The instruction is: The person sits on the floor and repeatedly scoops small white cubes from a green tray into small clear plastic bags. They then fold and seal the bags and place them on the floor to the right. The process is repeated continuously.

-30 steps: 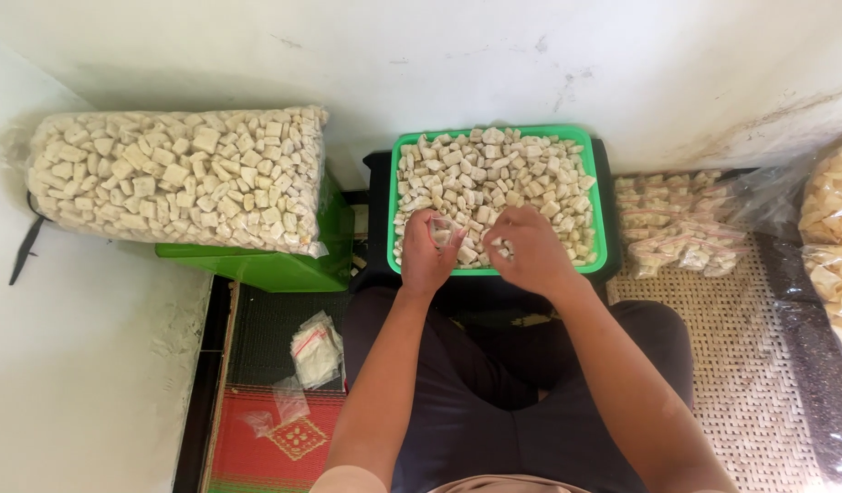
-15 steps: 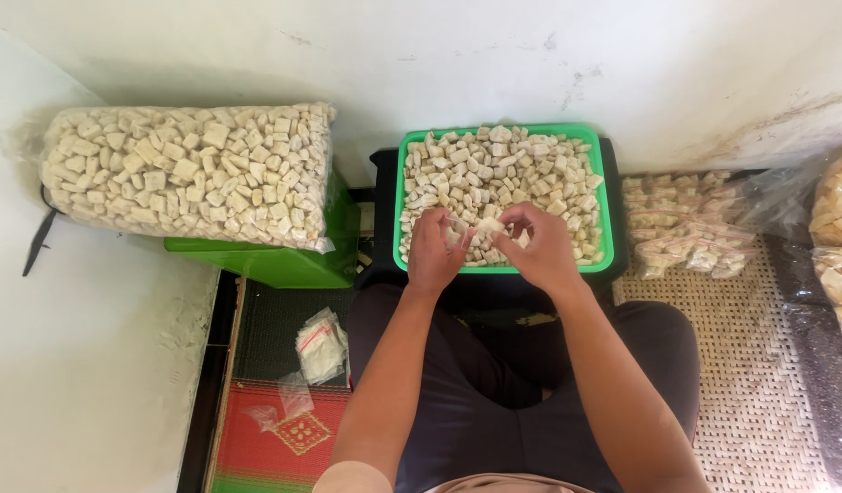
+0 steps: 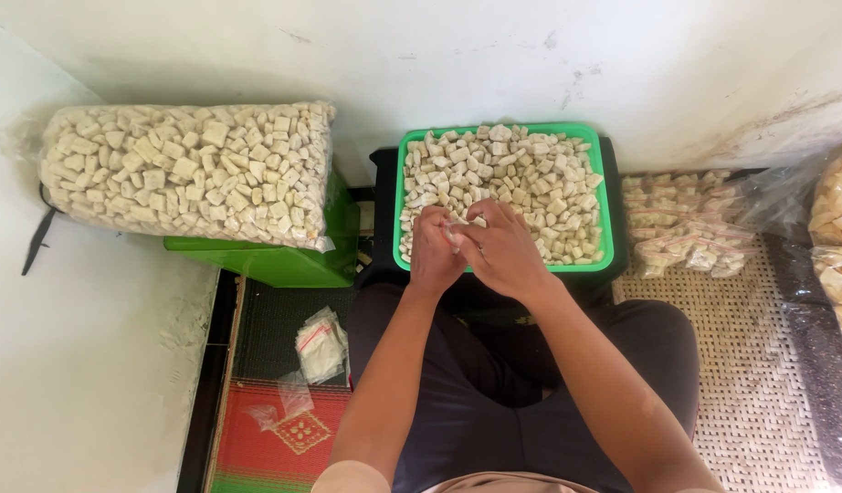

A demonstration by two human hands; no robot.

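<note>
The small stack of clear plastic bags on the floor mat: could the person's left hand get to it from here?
Probably yes: the stack of clear bags lies uncovered beside the left knee, below the left hand, with nothing between them.

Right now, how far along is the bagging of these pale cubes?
Done: a pile of small filled packets lies on the woven mat to the right. In hand: the left hand and right hand meet over the green tray, apparently working a small clear bag. Left: the tray is nearly full of cubes, and the big clear sack of cubes looks untouched.
</note>
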